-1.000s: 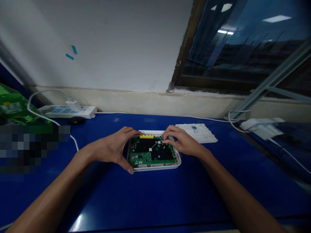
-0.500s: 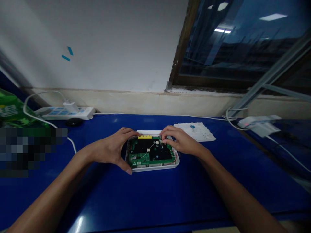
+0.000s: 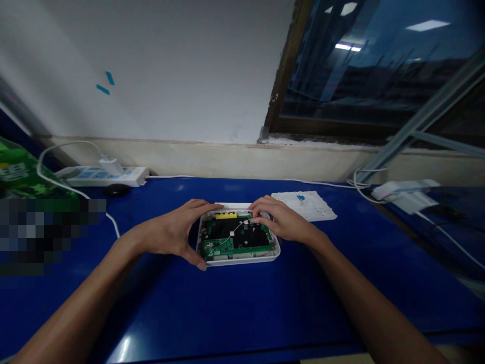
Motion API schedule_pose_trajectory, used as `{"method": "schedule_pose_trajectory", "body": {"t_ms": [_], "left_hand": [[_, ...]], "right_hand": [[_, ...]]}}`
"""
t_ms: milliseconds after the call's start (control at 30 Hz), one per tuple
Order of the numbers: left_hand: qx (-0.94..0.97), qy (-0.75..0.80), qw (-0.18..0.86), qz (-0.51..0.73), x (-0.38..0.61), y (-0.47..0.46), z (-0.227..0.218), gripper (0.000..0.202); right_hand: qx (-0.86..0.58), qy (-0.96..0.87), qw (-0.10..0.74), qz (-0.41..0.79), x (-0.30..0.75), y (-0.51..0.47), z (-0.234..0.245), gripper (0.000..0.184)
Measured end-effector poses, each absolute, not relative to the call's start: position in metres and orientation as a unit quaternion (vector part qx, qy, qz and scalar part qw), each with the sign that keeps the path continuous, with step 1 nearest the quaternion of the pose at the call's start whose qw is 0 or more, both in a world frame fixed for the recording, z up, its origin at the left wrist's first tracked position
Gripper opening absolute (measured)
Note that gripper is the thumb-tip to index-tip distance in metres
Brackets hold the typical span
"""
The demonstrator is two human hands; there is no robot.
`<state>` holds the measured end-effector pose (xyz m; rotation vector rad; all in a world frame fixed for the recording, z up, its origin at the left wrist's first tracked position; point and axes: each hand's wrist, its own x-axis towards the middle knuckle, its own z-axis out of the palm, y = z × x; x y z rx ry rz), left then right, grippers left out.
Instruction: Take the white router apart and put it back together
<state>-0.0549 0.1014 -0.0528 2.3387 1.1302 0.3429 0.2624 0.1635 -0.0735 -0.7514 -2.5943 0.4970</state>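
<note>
A white plastic case [image 3: 242,262], looking like an opened router, lies on the blue table with its inside facing up. Inside it is a green circuit board [image 3: 217,249] with black plates and a yellow connector block [image 3: 226,216]. My left hand [image 3: 176,230] grips the case's left end, thumb at the near corner and fingers at the far edge. At the far right of the board, my right hand [image 3: 278,217] pinches the end of a thin white wire [image 3: 238,228] that runs diagonally across the board. Its fingertips partly hide that end.
A white ribbed cover panel [image 3: 308,206] lies behind my right hand. Back left are a power strip [image 3: 102,176] with a plugged-in charger, a black oval object [image 3: 116,190] and a green bag [image 3: 22,169]. A white adapter [image 3: 407,194] with cables sits at right by a metal frame.
The case has tilted very slightly, showing more of its far rim, and its near edge sits a little higher in view. Both hands keep nearly the same hold.
</note>
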Motion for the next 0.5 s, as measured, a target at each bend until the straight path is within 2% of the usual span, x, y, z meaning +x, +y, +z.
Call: {"method": "schedule_pose_trajectory", "body": {"t_ms": [500], "left_hand": [[0.854, 0.418, 0.279, 0.132, -0.0566, 0.1008, -0.0536, 0.111]], "right_hand": [[-0.274, -0.916, 0.204, 0.211, 0.2606, 0.1642, -0.0773, 0.007]]}}
